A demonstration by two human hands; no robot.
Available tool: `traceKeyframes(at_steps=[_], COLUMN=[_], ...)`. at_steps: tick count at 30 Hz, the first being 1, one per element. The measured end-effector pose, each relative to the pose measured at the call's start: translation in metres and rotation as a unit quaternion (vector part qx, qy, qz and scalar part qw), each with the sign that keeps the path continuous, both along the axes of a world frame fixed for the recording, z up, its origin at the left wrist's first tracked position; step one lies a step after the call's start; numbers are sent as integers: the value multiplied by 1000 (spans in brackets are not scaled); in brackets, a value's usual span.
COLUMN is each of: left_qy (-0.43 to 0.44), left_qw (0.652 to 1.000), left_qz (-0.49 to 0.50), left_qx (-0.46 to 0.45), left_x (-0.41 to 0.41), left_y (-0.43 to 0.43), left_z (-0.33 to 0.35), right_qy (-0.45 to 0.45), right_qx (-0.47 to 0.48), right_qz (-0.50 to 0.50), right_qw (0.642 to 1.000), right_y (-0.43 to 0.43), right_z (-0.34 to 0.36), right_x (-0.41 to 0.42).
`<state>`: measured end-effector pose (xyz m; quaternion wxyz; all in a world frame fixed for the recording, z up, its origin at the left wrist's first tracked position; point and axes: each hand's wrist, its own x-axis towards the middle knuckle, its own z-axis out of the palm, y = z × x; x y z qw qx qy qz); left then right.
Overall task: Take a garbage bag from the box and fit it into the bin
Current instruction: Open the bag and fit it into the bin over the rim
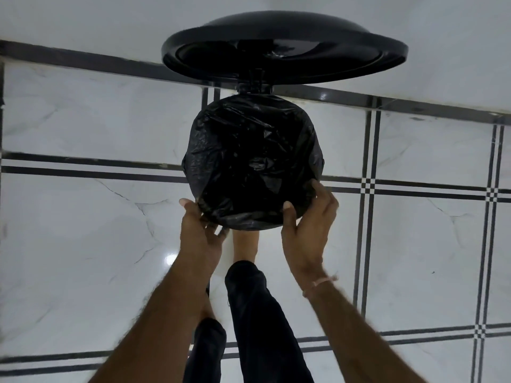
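My left hand (199, 233) and right hand (307, 233) pinch the crinkled black plastic garbage bag (249, 161) between them, seating its hem over the round black bin (253, 88).

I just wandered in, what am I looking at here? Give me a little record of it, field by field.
bin: black, round, seen from above
lid: raised, at the far side
bag: black, lining the bin, edge folded over the rim
left hand: grips the bag at the near-left rim
right hand: grips the bag at the near-right rim, thumb on top
foot: bare, at the bin's near base
floor: white tiles, dark lines
box: not in view
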<state>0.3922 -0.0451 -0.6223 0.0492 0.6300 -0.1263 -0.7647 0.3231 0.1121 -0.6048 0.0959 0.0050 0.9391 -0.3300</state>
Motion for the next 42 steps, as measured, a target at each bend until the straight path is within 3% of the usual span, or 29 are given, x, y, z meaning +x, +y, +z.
traceKeyframes(at_steps=[1,2,5,7,9,12,19,23,24,26,28,30,32,37,42], left_qy=[3,5,13,10,5,-2,54,4,-7,-48,-112,-113,-65,-33,-24], left_qw=[999,998,991,990,990,994,998,996,995,991,975,954,939,921,866], left_qz=[18,39,97,113,124,101,-26,-84,-94,-122,-144,-163,-206,-298,-401], left_qx=[27,52,92,86,70,51,6,26,23,-19,-126,-227,-269,-250,-296], left_x=[-1,-3,-6,-7,-7,-6,-9,-16,-17,-16,-18,-25,-37,-65,-109], left_y=[6,13,31,32,24,6,-33,-52,-54,-56,-59,-65,-73,-102,-122], left_z=[4,7,13,13,7,-5,-8,-5,-4,-4,-7,-6,0,3,-3], right_qy=[-59,-138,-350,-382,-364,-339,-387,-410,-401,-344,-259,-200,-177,-213,-271], right_qx=[-71,-152,-351,-418,-453,-457,-423,-413,-393,-304,-231,-192,-147,-105,-134], right_qz=[-97,-208,-438,-505,-537,-517,-438,-403,-397,-374,-334,-271,-209,-169,-69], right_qw=[991,956,750,651,611,640,692,707,726,806,876,922,950,957,951], right_y=[-5,-11,-28,-32,-28,-13,18,14,13,13,12,5,-7,-26,-57], right_z=[3,6,13,14,13,3,-12,-10,-10,-11,-12,-10,-8,-17,-20], right_x=[8,13,19,14,3,-23,-80,-95,-97,-99,-102,-107,-114,-147,-197])
